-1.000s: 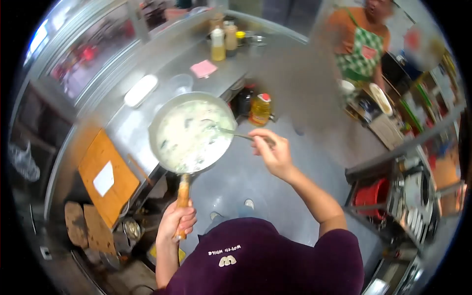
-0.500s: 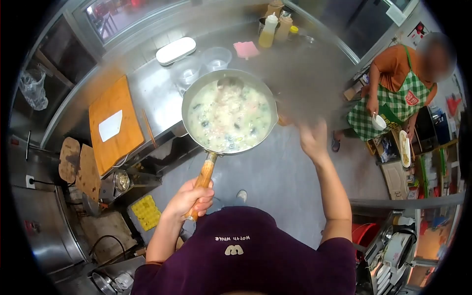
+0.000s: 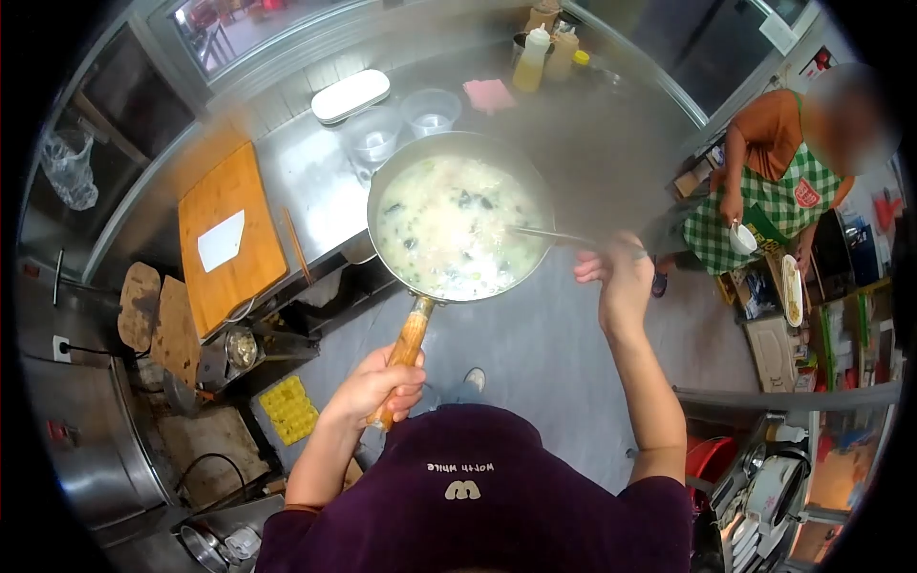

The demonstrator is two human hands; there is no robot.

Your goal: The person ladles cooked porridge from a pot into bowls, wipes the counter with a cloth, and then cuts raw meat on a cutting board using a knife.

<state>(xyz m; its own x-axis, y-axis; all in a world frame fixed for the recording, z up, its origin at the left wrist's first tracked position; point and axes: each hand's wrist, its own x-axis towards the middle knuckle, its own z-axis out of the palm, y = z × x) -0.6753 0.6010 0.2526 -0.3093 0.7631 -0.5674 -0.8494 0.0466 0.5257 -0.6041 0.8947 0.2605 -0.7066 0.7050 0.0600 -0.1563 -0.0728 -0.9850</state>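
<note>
A saucepan (image 3: 382, 263) of pale, milky soup with dark and green bits is held up in front of me, over the floor by the counter edge. My left hand (image 3: 387, 387) is wrapped round its wooden handle (image 3: 413, 334). To the right of the pan, my right hand (image 3: 621, 277) grips the thin metal handle of a ladle (image 3: 549, 234). The ladle's head is hidden under the soup. Steam blurs the area behind my right hand.
On the counter are clear plastic bowls (image 3: 430, 113), a white lidded box (image 3: 351, 95), a pink cloth (image 3: 488, 95) and sauce bottles (image 3: 531, 62). A cutting board (image 3: 234, 277) lies left. At right, a person (image 3: 764, 181) holds a cup and an oblong dish.
The ladle's head has gone from the far side of the pan, where it showed, to under the soup. My right hand has turned and shifted slightly right; the pan sits slightly further right.
</note>
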